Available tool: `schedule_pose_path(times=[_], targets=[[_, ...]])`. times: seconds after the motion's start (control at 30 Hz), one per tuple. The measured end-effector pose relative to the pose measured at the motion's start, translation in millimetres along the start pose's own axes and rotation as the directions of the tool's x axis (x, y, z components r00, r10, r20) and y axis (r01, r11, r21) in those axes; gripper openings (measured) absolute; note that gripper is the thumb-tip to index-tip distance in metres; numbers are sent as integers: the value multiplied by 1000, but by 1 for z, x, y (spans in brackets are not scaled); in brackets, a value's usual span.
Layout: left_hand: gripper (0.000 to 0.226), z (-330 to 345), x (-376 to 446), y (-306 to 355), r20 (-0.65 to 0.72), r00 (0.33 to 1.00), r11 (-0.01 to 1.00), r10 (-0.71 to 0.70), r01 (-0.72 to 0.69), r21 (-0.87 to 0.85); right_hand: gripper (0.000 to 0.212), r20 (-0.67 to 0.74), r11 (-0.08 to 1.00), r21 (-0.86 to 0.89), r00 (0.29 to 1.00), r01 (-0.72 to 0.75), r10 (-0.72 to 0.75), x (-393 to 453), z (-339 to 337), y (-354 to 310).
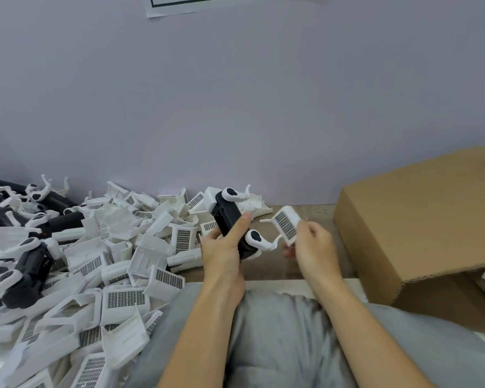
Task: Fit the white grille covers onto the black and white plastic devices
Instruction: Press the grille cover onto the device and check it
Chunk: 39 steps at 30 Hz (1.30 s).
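My left hand (224,247) grips a black and white plastic device (228,217) above the table's near edge, its black body tilted and a white curved arm at each end. Just to its right, my right hand (311,243) pinches a white grille cover (286,224) with its dark mesh face turned toward me. The cover sits a little apart from the device, close to the lower white arm (259,240).
A big heap of loose white grille covers (123,298) spreads over the table's left half. More black and white devices (25,273) lie at the far left. An open cardboard box (420,219) stands at the right. A pale wall runs behind the table.
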<state>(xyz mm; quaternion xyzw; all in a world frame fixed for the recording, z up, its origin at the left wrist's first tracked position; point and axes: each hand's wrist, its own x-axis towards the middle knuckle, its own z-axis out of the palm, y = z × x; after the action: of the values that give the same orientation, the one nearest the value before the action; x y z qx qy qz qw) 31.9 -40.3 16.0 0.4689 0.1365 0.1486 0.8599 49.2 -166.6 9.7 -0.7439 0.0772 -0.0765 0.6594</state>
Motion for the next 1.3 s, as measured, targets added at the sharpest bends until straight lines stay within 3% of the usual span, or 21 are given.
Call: schedule_pose_path(times=[0.07, 0.17, 0.37, 0.47, 0.67, 0.77, 0.87, 1.07, 1.3], targets=[[24, -1, -1, -1, 33, 998, 997, -44, 42, 63, 33, -15, 972, 224, 996, -77, 83, 2, -2, -3], [30, -1, -2, -3, 44, 994, 988, -99, 93, 124, 33, -26, 897, 435, 995, -78, 99, 4, -6, -6], [27, 0, -3, -6, 57, 997, 977, -53, 40, 210, 34, 34, 821, 570, 998, 25, -54, -1, -6, -18], [26, 0, -1, -6, 59, 998, 977, 14, -26, 210, 36, 65, 878, 464, 984, 117, -166, -5, -3, -22], [28, 5, -4, -8, 216, 975, 984, 41, -78, 163, 31, 70, 936, 158, 942, 314, -328, -11, 12, -19], [26, 5, -5, -10, 269, 960, 975, 81, -133, 181, 26, 1, 884, -84, 888, 459, -461, -13, 16, -14], [23, 5, -4, -13, 276, 951, 954, 137, -201, 221, 18, 21, 824, -208, 845, 527, -535, -15, 18, -11], [22, 5, -3, -13, 254, 948, 946, 193, -249, 209, 16, 11, 808, -285, 845, 516, -535, -11, 18, -6], [24, 4, -4, -11, 245, 941, 929, 233, -290, 230, 16, 57, 907, -117, 915, 404, -400, -14, 17, -10]])
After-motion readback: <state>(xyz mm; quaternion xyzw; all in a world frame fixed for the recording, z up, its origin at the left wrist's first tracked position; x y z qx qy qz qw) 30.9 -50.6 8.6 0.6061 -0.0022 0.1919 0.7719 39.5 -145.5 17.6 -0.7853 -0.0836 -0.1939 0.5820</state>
